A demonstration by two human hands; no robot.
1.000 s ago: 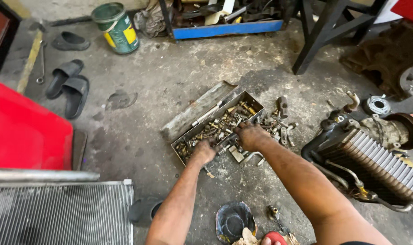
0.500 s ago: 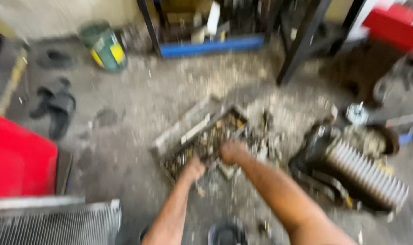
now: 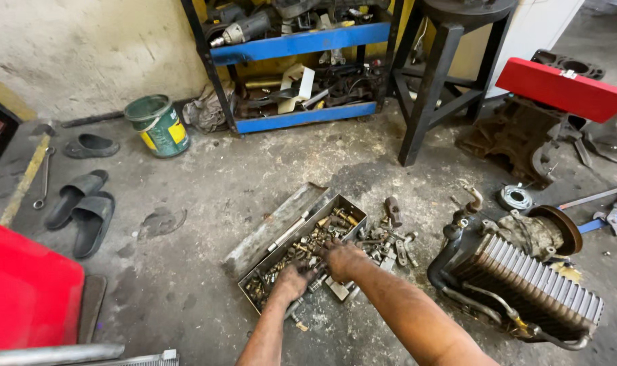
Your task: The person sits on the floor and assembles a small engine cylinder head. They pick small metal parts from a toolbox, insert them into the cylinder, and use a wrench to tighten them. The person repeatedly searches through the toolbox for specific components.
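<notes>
Stained grey concrete floor [image 3: 207,196] stretches between a blue metal tool shelf [image 3: 298,44] at the back wall and a red panel [image 3: 24,291] at the near left edge. At the centre lies a long open grey metal box [image 3: 349,211] full of rusty bolts and nuts, its flat lid [image 3: 271,227] lying along the far left side. Both greasy hands reach into the box: the left hand [image 3: 291,279] is spread flat on the bolts near the box's near end, and the right hand [image 3: 342,257] presses over its near rim with fingers curled; whether either pinches a piece cannot be told. Loose rusty fittings [image 3: 389,240] lie just right of the box, hemmed in by a finned grey engine part [image 3: 525,278]. Open floor remains to the left, toward black rubber sandals [image 3: 81,207] and a green paint bucket [image 3: 158,125].
</notes>
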